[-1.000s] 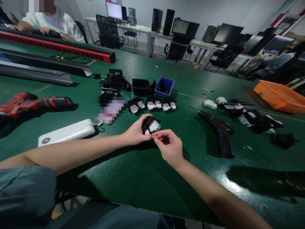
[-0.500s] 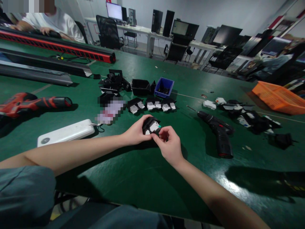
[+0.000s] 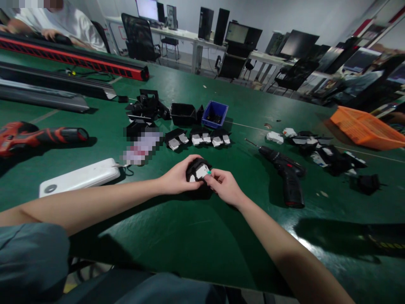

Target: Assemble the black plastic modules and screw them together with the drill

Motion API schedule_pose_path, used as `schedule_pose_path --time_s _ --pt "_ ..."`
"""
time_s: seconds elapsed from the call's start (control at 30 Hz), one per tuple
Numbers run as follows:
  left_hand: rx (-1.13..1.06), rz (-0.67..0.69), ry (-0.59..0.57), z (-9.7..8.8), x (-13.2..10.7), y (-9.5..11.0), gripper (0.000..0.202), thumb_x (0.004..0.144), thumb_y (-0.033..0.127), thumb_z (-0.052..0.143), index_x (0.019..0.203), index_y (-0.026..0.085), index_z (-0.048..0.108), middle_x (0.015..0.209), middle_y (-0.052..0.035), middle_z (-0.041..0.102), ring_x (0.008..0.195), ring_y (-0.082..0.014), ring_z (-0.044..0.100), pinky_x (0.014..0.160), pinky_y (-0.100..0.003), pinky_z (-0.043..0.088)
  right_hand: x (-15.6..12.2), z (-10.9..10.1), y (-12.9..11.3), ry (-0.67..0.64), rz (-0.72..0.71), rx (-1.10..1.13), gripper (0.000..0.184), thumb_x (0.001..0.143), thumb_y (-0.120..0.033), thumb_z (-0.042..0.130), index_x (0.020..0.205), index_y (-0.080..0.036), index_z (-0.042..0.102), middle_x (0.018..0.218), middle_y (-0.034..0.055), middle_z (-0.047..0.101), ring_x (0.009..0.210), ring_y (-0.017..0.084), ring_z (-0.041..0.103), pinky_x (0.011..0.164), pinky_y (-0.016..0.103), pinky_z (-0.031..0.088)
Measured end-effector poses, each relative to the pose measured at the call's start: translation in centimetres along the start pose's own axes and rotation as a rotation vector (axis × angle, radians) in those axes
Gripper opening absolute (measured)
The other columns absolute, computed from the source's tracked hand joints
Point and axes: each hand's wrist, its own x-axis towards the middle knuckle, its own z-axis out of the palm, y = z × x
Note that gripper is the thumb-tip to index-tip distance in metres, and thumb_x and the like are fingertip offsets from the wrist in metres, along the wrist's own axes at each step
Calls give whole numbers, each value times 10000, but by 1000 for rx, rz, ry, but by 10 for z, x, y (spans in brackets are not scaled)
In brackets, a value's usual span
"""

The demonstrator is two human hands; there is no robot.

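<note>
My left hand (image 3: pixel 180 176) is wrapped round a black-and-white plastic part (image 3: pixel 201 170), held just above the green table (image 3: pixel 152 236). At the part's right side, my right hand (image 3: pixel 225 185) pinches a small green piece (image 3: pixel 209 172) between thumb and fingertips, against the white face. Whether the green piece is fixed to the part, I cannot tell. Beyond my hands stand similar black-and-white parts (image 3: pixel 177 140) in a row. To the right lies a black cordless drill (image 3: pixel 286 173) with a long bit pointing left and away.
A white power bank (image 3: pixel 79 176) and a red-black power tool (image 3: pixel 41 137) lie left. A blue bin (image 3: pixel 215 114) and a black bin (image 3: pixel 183 114) stand behind the row. More parts (image 3: pixel 329 154) and an orange basket (image 3: pixel 367 126) are right. A person (image 3: pixel 63 25) sits far left.
My right fingers have closed in on the green piece, the thumb now against the part. The part has tilted slightly in my left hand. The whole view has shifted a little.
</note>
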Motion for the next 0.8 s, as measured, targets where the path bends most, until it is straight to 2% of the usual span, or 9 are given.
schedule_pose_path --time_s 0.1,0.2,0.33,0.4,0.5,0.57,0.63,0.7,0.8 --pt "-66 -123 119 -2 4 -3 613 699 346 717 1224 154 465 1132 -93 595 1069 -274 574 963 -444 458 1 -14 8 131 -6 8 438 878 -547 545 625 -191 512 515 -55 439 455 88 371 452 231 267" --pt "-219 -265 219 -4 6 -10 509 731 385 695 1147 164 502 964 -53 604 785 -198 612 675 -333 523 11 -39 23 297 1 -14 467 863 -562 560 585 -193 495 494 -56 417 440 84 358 442 231 249" --pt "-432 -365 275 -4 7 -14 425 733 352 683 1088 196 507 840 -10 570 569 -113 540 418 -191 365 20 -76 31 528 30 -110 462 841 -582 560 589 -209 456 469 -70 371 420 89 332 440 236 232" --pt "-503 -387 310 -4 9 -11 374 726 333 670 1030 189 508 789 -2 566 551 -110 537 396 -180 341 16 -91 21 604 19 -302 453 866 -568 513 591 -212 457 479 -55 395 435 102 360 460 247 262" --pt "-617 -412 303 -5 11 -6 318 742 368 608 957 158 505 706 -10 565 557 -148 574 378 -201 357 -7 -110 -7 566 31 -854 394 862 -507 524 610 -204 525 538 -9 496 508 135 442 532 274 314" --pt "-664 -400 281 -6 13 -3 322 755 393 571 942 138 513 717 -33 588 588 -178 609 379 -220 380 -29 -125 -24 573 186 -1189 342 832 -491 551 642 -207 572 577 25 552 546 171 490 551 296 323" --pt "-669 -387 285 -5 13 -2 320 761 388 564 945 130 518 765 -50 615 609 -186 629 390 -229 402 -52 -144 -31 718 381 -1354 334 838 -495 518 688 -208 604 640 69 604 591 216 543 559 319 348" --pt "-646 -399 304 -3 13 -3 305 766 371 575 952 136 513 778 -47 623 619 -188 639 403 -232 421 -71 -165 -26 842 567 -1380 387 831 -552 501 769 -196 641 713 120 643 648 266 591 583 353 391" --pt "-597 -426 337 -1 13 -6 290 762 345 613 955 163 497 725 -10 593 589 -168 618 399 -217 416 -87 -197 -2 783 723 -1165 490 741 -647 583 758 -167 677 670 142 650 625 291 616 600 394 441"
